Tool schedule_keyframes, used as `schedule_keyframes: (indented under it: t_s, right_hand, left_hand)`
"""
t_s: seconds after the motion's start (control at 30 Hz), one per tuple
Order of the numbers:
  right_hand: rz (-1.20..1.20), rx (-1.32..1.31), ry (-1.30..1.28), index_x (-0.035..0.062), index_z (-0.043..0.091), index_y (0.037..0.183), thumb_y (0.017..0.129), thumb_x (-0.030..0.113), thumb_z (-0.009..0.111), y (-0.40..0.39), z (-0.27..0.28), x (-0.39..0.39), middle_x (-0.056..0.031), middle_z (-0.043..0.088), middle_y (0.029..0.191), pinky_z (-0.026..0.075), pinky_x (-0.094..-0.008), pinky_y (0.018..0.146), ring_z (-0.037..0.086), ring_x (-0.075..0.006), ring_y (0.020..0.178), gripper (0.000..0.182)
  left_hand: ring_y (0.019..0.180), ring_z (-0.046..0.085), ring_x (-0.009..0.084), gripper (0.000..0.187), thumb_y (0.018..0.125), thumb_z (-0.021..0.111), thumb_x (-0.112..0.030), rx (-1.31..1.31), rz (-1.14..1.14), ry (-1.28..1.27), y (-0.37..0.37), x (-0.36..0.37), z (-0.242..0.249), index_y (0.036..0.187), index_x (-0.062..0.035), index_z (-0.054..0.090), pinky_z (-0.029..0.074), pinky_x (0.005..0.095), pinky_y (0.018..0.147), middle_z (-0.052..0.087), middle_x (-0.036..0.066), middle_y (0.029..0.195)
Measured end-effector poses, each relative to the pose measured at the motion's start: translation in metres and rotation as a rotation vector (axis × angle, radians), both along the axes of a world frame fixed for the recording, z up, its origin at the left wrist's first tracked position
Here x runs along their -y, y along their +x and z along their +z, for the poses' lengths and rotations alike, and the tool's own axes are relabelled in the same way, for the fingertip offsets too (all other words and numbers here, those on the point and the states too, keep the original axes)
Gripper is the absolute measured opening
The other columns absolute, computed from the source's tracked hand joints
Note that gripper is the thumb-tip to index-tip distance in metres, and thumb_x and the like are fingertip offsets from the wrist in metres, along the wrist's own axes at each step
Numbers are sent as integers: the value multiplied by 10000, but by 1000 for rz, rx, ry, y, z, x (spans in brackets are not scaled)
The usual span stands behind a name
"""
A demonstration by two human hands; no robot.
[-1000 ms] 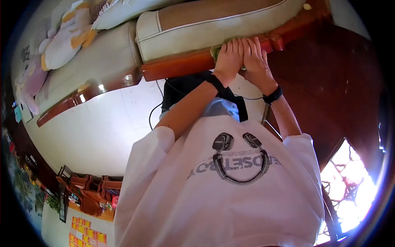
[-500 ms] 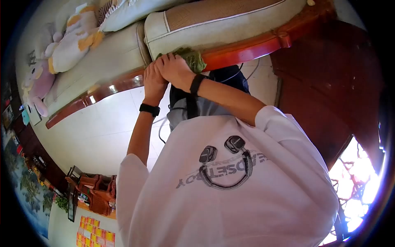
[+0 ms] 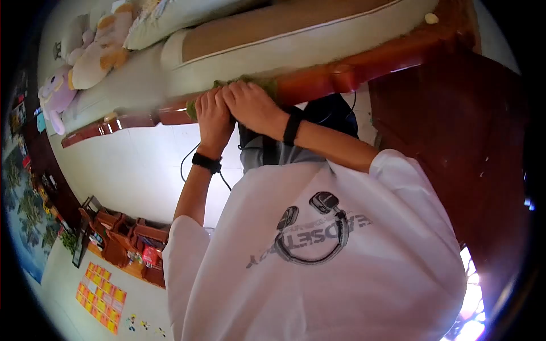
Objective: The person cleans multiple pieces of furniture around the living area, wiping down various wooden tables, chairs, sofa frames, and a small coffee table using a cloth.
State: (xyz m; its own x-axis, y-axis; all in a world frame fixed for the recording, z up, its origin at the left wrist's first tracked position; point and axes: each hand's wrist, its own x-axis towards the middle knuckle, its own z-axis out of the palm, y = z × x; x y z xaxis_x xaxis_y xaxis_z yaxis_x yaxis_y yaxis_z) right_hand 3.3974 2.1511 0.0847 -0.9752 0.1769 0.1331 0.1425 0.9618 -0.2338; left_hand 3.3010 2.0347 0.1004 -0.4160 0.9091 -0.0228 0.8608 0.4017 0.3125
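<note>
A green cloth lies over the red-brown wooden front rail of a sofa, its edges showing on both sides of my hands. My left hand has its fingers bent over the rail, closed on the cloth. Beside it and touching it, my right hand also grips the cloth, fingers curled over the rail's top edge. Both hands hide the cloth's middle part. Each wrist wears a black band.
Cream and brown sofa cushions sit behind the rail, with plush toys at the far left. A small pale object rests near the right end. Dark red wooden furniture stands at right. Cables run below the rail.
Both hands have moved right along the rail with the cloth. The cloth, bunched at the right before, now lies flatter under them. The view has shifted too.
</note>
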Motion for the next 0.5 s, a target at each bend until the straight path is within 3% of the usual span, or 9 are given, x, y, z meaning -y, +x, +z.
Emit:
schedule_keyframes:
  t_s: [0.07, 0.13, 0.17, 0.2, 0.27, 0.43, 0.5]
  right_hand:
    - [25, 10, 38, 39, 581, 1106, 858, 194, 578, 41, 2, -34, -71, 613, 998, 485, -319, 824, 607, -217, 971, 293]
    - [-30, -146, 31, 56, 582, 1149, 874, 201, 567, 74, -3, -70, -63, 619, 1080, 469, -327, 915, 594, -214, 1100, 311]
    - [-29, -88, 71, 64, 579, 1188, 888, 209, 561, 89, -16, -82, -80, 616, 1175, 451, -341, 980, 561, -232, 1213, 334]
    - [-27, -78, 67, 64, 579, 1188, 888, 209, 561, 101, -13, -94, -80, 616, 1175, 451, -341, 980, 561, -232, 1213, 334]
    - [44, -48, 317, 55, 570, 1221, 894, 211, 561, 119, 2, -111, -92, 606, 1225, 440, -352, 1001, 545, -235, 1245, 363]
    - [102, 64, 206, 56, 549, 1276, 900, 204, 552, 133, 14, -142, -89, 593, 1260, 443, -376, 997, 514, -262, 1304, 404]
    - [34, 96, 134, 50, 547, 1283, 893, 176, 562, 145, 28, -155, -93, 580, 1282, 448, -389, 993, 489, -278, 1342, 409]
  left_hand:
    - [1162, 529, 337, 439, 833, 619, -72, -52, 10, -61, 43, -32, -1, 1261, -26, 532, 355, 483, 1067, 584, 137, 1215]
    - [1175, 511, 355, 520, 837, 670, -127, -182, 58, -36, 83, -67, -9, 1315, -11, 501, 334, 500, 1066, 557, 161, 1250]
    - [1211, 495, 351, 530, 844, 656, -140, -166, 80, -8, 99, -80, -19, 1332, -11, 494, 308, 514, 1094, 552, 162, 1267]
    - [1211, 495, 351, 530, 844, 656, -140, -156, 81, -12, 114, -93, -18, 1332, -11, 494, 308, 514, 1094, 552, 162, 1267]
    - [1271, 463, 347, 547, 858, 649, -171, -178, 135, 2, 138, -114, -10, 1354, -13, 483, 273, 518, 1128, 538, 166, 1311]
    - [1298, 448, 353, 546, 902, 582, -280, -261, 111, -51, 159, -140, -21, 1369, -20, 471, 272, 512, 1134, 529, 171, 1337]
    - [1265, 471, 352, 528, 892, 574, -226, -179, 110, -27, 166, -156, -20, 1365, -13, 477, 300, 499, 1117, 535, 173, 1322]
